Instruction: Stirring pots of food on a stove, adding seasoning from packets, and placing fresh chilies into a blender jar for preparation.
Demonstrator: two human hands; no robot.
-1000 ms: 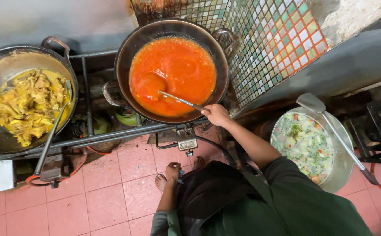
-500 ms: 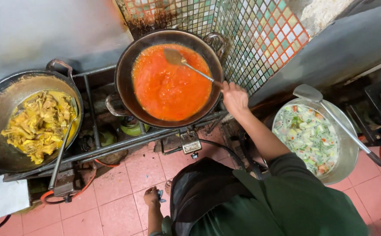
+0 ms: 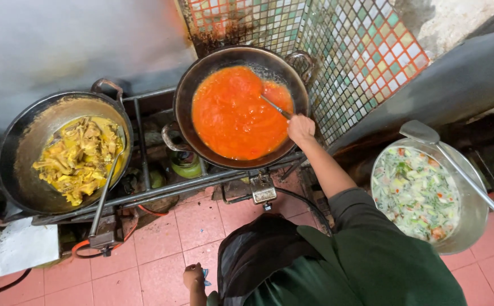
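Right hand: your right hand (image 3: 301, 128) is closed around the handle of the metal ladle (image 3: 274, 106), at the near right rim of the dark wok (image 3: 186, 96).
Ladle: its bowl end sits sunk in the orange-red sauce (image 3: 230, 113) inside that wok.
Left hand: your left hand (image 3: 193, 276) hangs low, well below the wok over the pink floor tiles (image 3: 162, 226), fingers curled; can't tell whether it grips anything.
Left of the wok: a second wok (image 3: 17, 147) of yellow food, a long spoon resting in it.
Right of the wok: a metal pot (image 3: 476, 212) of chopped vegetables.

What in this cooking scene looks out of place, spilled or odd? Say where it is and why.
Little stands out. The mosaic tile wall is scorched dark just above the wok of red sauce, which the right hand stirs with a ladle. The wok of yellow food has sauce caked on its inner wall. No spill shows on the floor tiles.
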